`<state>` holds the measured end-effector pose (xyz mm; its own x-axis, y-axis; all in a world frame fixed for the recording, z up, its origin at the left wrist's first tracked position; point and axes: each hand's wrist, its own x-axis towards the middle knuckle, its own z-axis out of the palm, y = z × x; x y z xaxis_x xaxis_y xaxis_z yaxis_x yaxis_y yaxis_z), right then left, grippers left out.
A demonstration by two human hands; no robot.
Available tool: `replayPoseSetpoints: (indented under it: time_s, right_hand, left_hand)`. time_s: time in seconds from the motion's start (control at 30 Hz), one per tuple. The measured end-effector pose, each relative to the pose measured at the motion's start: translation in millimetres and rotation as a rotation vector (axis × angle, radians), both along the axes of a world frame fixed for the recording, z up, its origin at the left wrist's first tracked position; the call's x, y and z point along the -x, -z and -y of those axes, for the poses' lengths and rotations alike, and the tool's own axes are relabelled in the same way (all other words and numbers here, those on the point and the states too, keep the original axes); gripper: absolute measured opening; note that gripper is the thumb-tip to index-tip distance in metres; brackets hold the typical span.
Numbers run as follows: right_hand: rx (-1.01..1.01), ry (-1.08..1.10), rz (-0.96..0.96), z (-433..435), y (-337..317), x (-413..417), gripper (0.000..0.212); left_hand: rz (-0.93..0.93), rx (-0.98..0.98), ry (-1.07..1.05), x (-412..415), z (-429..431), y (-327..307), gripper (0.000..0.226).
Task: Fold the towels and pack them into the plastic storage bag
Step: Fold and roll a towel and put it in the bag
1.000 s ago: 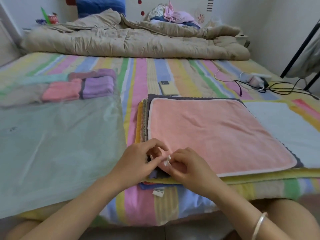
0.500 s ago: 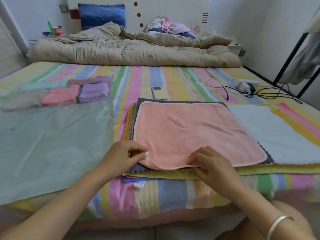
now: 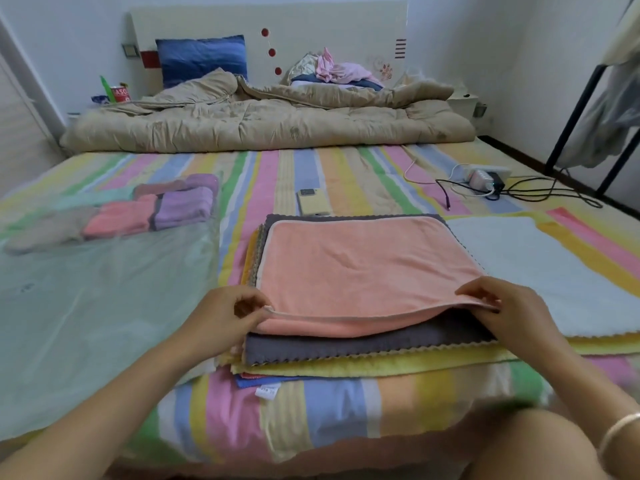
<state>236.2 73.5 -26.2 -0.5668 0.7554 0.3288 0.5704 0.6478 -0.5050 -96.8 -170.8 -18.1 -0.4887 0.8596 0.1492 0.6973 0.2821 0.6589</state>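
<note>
A pink towel (image 3: 356,268) lies on top of a stack of flat towels at the near edge of the bed, above a grey towel (image 3: 363,344) and a yellow towel (image 3: 346,367). My left hand (image 3: 221,317) pinches the pink towel's near left corner. My right hand (image 3: 502,306) pinches its near right corner. The near edge is lifted off the grey towel. A clear plastic storage bag (image 3: 86,306) lies flat to the left, with several folded towels (image 3: 152,209) inside at its far end.
A white towel (image 3: 540,265) lies flat to the right of the stack. A yellow phone (image 3: 311,202) sits just beyond the stack. A power strip with cables (image 3: 485,180) is at the far right. A beige quilt (image 3: 270,123) fills the bed's head end.
My hands have moved apart from the near left corner to both near corners of the pink towel. The towel's near edge has risen off the grey towel.
</note>
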Motion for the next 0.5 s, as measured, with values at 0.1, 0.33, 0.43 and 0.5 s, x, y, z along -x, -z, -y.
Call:
replayPoseSetpoints:
  time_s: [0.1,0.33,0.43,0.5]
  right_hand:
    - [0.192,0.012,-0.194,-20.6,1.6,-2.9,0.029]
    - [0.439,0.114,-0.361,-72.8,-5.3,31.2,0.013]
    - [0.427,0.165,-0.332,-102.0,-2.1,53.4,0.023]
    - [0.403,0.194,-0.292,-120.9,0.3,67.8,0.034]
  left_hand:
    - [0.202,-0.07,-0.094,15.9,-13.8,-2.2,0.003]
    - [0.739,-0.129,-0.26,59.2,-70.9,-0.1,0.021]
    - [0.574,-0.098,-0.393,75.6,-103.3,3.5,0.016]
    - [0.455,-0.057,-0.458,90.8,-121.7,8.2,0.024]
